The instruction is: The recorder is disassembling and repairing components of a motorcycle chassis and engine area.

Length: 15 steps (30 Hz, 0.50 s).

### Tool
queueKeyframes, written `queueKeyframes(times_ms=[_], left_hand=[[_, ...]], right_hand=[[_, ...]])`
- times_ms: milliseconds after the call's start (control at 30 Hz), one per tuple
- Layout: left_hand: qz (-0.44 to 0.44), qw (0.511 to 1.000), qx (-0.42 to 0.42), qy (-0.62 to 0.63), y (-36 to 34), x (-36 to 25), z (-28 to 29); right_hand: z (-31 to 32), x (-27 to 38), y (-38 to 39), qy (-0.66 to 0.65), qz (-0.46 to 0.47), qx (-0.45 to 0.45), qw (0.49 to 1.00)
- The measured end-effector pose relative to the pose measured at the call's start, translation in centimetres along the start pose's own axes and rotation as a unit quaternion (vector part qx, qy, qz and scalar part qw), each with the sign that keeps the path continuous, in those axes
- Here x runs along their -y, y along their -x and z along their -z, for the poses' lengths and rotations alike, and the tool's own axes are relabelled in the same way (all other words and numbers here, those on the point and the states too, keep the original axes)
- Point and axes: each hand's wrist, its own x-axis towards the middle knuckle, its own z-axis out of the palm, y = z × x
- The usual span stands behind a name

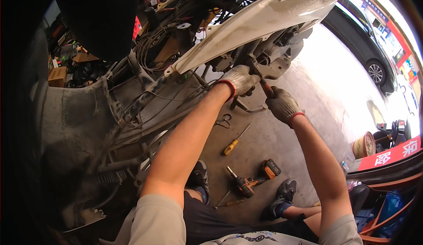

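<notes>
My right hand (283, 106), in a grey knit glove with a red cuff, is closed round the handle of an orange-handled hand tool (266, 87). The metal end of this tool reaches up to the underside of a partly stripped scooter; its exact kind does not show. Just left of it, my gloved left hand (240, 81) is curled against the machinery, and whatever its fingers grip is hidden. Above both hands runs a long, scuffed white body panel (251, 22). Dark mechanical parts (277, 64) hang below the panel.
Below my hands, a yellow-handled screwdriver (231, 146), a cordless impact driver (246, 184) and dark-handled scissors (224, 120) lie on the concrete floor. Loose cables (152, 42) and bare frame tubes fill the left. A black car (359, 37) stands at the right, near a round tub (364, 145).
</notes>
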Motion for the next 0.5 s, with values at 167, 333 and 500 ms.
queueKeyframes(times_ms=[167, 333, 500], left_hand=[[0.006, 0.999, -0.02, -0.027, 0.1, 2.1, 2.0], [0.075, 0.997, 0.007, 0.036, 1.5, 3.1, 3.8], [0.035, 0.999, -0.02, -0.029, 2.7, 4.4, 5.7]], right_hand=[[0.4, 2.4, -0.2, 0.12, 0.043, -0.074, 0.989], [0.9, 4.8, -1.0, 0.161, 0.035, -0.062, 0.984], [0.1, 5.9, -1.3, 0.184, 0.039, -0.067, 0.98]])
